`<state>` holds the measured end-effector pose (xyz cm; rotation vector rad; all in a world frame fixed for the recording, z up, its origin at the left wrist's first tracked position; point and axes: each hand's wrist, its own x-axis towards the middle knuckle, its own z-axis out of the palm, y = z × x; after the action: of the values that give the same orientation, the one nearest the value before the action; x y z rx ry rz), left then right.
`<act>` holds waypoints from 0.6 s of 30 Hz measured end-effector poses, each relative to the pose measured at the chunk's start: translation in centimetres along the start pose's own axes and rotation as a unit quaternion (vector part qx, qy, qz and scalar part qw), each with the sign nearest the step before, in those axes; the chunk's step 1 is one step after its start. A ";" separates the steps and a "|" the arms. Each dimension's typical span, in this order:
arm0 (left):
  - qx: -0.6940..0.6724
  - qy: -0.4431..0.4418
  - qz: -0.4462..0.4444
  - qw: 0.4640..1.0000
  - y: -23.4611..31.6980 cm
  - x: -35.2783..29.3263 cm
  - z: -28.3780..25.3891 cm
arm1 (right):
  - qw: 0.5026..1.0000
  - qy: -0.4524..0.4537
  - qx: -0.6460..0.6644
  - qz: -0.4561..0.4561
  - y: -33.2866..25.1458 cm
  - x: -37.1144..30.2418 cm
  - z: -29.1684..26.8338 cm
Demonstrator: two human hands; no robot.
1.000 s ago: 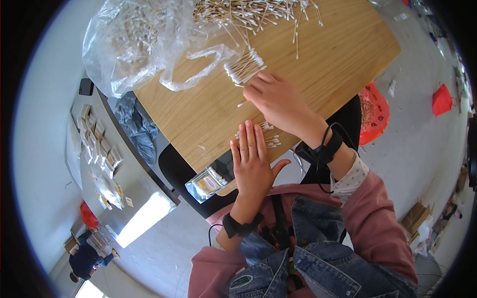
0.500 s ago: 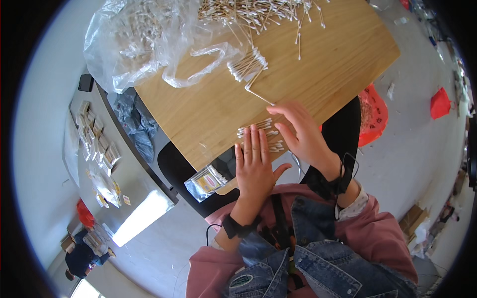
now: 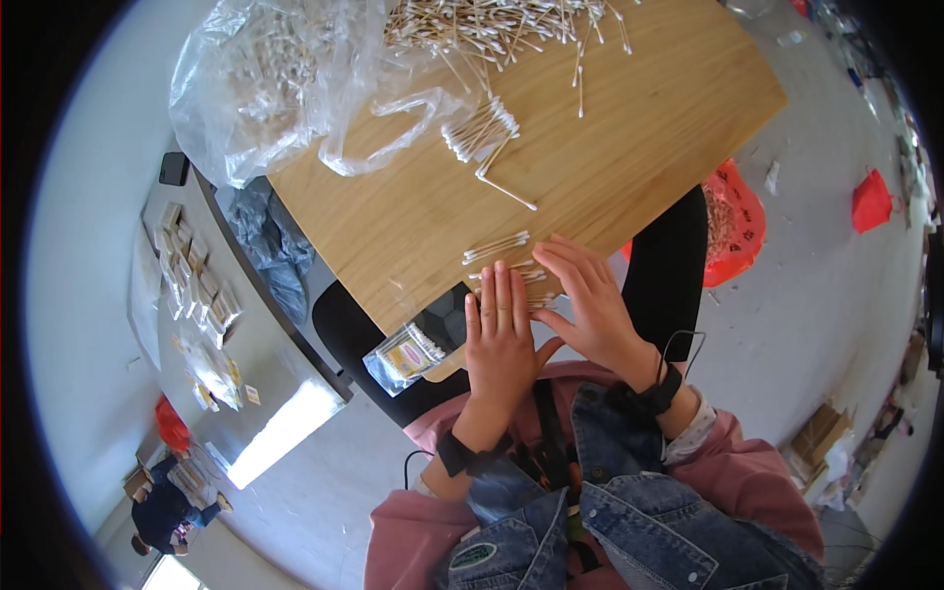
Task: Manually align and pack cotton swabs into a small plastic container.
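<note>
My left hand (image 3: 503,329) lies flat with its fingers stretched out over cotton swabs at the table's near edge. A few of these cotton swabs (image 3: 497,248) show beyond the fingertips, roughly side by side. On their right is my right hand (image 3: 598,310), its fingers extended and thumb apart, with the fingertips at the swab ends. Whether they touch is hard to make out. Farther up the table sits a small stack of swabs (image 3: 480,130), with a couple of loose ones beside it. The left fingers hide part of the near swabs.
A big heap of swabs (image 3: 492,28) and a clear plastic bag (image 3: 265,88) full of them cover the far side of the wooden table (image 3: 610,147). A small filled packet (image 3: 405,356) is at the near left corner. A red bag (image 3: 733,226) stands right of the table.
My right hand has come down and nearer, from the loose swab to the right ends of the near swabs. My left hand has stayed almost in place, flat.
</note>
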<state>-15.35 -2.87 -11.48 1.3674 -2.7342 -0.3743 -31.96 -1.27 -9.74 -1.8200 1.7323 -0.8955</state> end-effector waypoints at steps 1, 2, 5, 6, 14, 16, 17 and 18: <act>0.001 0.000 0.001 1.000 0.0 -0.2 0.0 | 1.000 0.011 0.005 0.006 0.1 0.0 0.3; 0.002 0.006 0.003 1.000 0.0 -0.3 0.1 | 1.000 0.013 0.005 0.006 0.1 0.3 0.3; 0.004 0.015 0.003 1.000 0.0 -0.4 0.3 | 1.000 0.013 0.016 0.000 0.2 0.7 0.2; 0.006 0.019 0.002 1.000 0.0 -0.3 0.4 | 1.000 0.007 0.011 -0.005 0.1 0.7 0.1; -0.025 0.035 -0.020 0.999 -0.5 3.9 -0.6 | 0.998 0.051 0.025 0.007 0.8 2.2 0.5; -0.018 0.039 -0.024 0.999 -0.8 4.5 -1.2 | 0.997 0.071 0.034 0.012 0.9 3.2 0.5; -0.084 0.046 -0.032 0.995 -1.0 4.6 -1.5 | 0.997 0.072 0.032 0.011 0.9 3.5 0.4; -0.151 0.052 -0.040 0.986 -1.2 4.6 -1.7 | 0.992 0.090 0.090 0.023 0.9 3.7 0.3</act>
<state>-16.90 -7.54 -10.39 1.3736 -2.4210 -0.6697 -32.39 -5.07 -10.06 -1.6192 1.7292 -1.1884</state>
